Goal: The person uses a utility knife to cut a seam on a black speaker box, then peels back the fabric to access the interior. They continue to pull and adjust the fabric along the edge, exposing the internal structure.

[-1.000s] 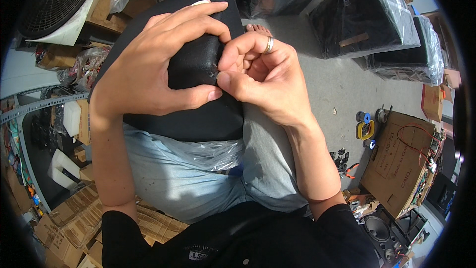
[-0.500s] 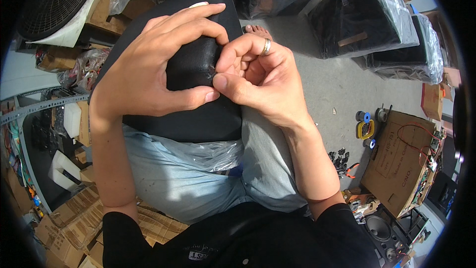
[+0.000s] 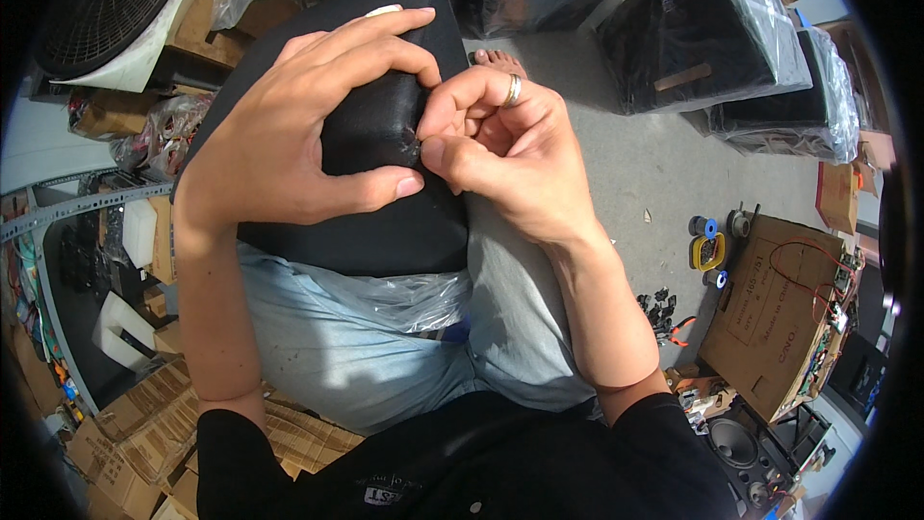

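Observation:
My left hand (image 3: 289,135) is wrapped over a black block (image 3: 371,130) with rounded edges and a slightly shiny, leather-like cover. Its thumb presses along the near side and its fingers reach across the far side. At the block's right corner, which looks scuffed, my right hand (image 3: 510,149) has thumb and forefinger pinched together. Whatever lies between those two fingertips is too small to make out. Underneath, a large black panel (image 3: 366,255) rests on my lap, its surface smooth. A small white piece (image 3: 385,10) shows behind my left fingers.
Black boxes in clear plastic (image 3: 703,39) stand at the far right. On the floor are a flattened carton (image 3: 770,308), blue spools (image 3: 707,226), orange-handled pliers (image 3: 681,331) and a speaker (image 3: 733,443). A round black grille (image 3: 111,0) and cardboard (image 3: 144,419) are on the left.
My right hand has shifted very slightly to the right, still pinched at the corner. My left hand keeps nearly the same hold on the block.

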`<state>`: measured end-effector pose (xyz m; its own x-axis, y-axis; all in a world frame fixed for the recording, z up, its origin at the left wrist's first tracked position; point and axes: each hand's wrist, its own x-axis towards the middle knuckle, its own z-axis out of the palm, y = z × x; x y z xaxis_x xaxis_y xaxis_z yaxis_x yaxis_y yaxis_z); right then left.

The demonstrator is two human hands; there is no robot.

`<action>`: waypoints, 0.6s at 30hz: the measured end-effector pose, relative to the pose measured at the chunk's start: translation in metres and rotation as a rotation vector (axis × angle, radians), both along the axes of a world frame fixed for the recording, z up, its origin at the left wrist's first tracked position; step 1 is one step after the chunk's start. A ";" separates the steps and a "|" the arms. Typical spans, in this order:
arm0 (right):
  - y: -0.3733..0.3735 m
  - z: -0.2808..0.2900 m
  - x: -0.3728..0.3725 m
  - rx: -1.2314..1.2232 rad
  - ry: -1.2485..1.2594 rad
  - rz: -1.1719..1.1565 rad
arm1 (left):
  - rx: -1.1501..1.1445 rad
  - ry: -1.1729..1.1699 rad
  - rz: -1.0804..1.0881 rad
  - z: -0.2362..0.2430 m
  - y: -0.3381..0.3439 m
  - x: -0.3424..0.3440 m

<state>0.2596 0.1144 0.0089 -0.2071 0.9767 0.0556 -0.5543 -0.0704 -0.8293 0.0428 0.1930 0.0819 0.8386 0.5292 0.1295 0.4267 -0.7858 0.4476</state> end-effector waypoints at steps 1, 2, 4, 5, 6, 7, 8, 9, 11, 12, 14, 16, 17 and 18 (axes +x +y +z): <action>-0.001 0.000 -0.001 0.005 0.002 -0.004 | 0.001 0.004 -0.006 0.000 0.001 -0.001; -0.001 0.001 -0.001 0.011 0.004 -0.007 | 0.003 0.007 -0.011 0.001 0.001 -0.001; -0.003 0.001 -0.001 0.053 -0.019 -0.038 | -0.004 0.011 -0.013 0.001 0.001 -0.001; -0.004 -0.001 0.000 0.092 -0.043 -0.065 | -0.007 0.013 -0.014 0.002 0.001 -0.001; -0.006 -0.003 0.001 0.129 -0.068 -0.092 | -0.006 0.015 -0.015 0.003 0.001 -0.001; -0.008 -0.003 0.005 0.189 -0.162 -0.154 | -0.005 0.018 -0.016 0.004 0.002 0.000; -0.009 -0.011 0.012 0.263 -0.162 -0.204 | -0.001 0.018 -0.022 0.004 0.002 0.001; -0.012 -0.013 0.021 0.243 -0.099 -0.264 | 0.004 0.017 -0.018 0.003 0.002 0.000; -0.020 -0.021 0.052 0.183 0.000 -0.385 | 0.014 0.016 -0.008 0.000 0.000 -0.004; -0.023 -0.030 0.073 0.142 0.033 -0.446 | 0.018 0.017 -0.002 -0.002 0.000 -0.005; -0.032 -0.073 0.121 -0.008 -0.039 -0.549 | 0.033 0.019 0.010 0.001 -0.004 -0.009; -0.060 -0.145 0.167 -0.239 -0.266 -0.649 | 0.089 0.016 0.025 0.003 -0.006 0.000; -0.075 -0.171 0.173 -0.471 -0.604 -0.655 | 0.115 0.019 0.042 0.004 -0.011 0.005; -0.092 -0.196 0.173 -0.699 -0.937 -0.630 | 0.138 0.017 0.096 0.008 -0.019 0.008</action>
<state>0.4328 0.0223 -0.1868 0.6043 0.6838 -0.4088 0.1084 -0.5789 -0.8081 0.0510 0.1739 0.0896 0.7874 0.5854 0.1932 0.5096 -0.7945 0.3303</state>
